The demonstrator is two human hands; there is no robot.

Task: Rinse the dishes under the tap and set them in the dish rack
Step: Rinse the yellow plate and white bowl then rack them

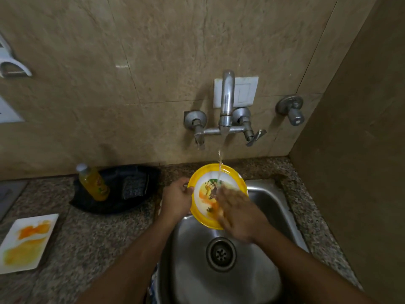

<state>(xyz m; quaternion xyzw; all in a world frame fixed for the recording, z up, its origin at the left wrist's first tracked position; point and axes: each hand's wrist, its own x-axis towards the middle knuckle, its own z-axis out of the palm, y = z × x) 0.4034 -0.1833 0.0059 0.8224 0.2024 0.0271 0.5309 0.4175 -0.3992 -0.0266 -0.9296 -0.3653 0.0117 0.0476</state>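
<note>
2 hands (177,197) (237,212) on 1 yellow plate (198,210); 1 square plate (27,242) waits.

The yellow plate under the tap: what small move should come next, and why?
Probably keep rubbing the plate's centre with the right hand while the left hand grips the rim. The yellow plate shows orange and dark smears, and the water stream falls on its upper part.

The yellow-rimmed plate (198,207) with a white, food-smeared centre tilts over the sink (271,202), under the tap (226,102), whose water stream lands on its upper part. A white rectangular plate (28,242) smeared orange lies flat on my counter (98,238), far left.
</note>
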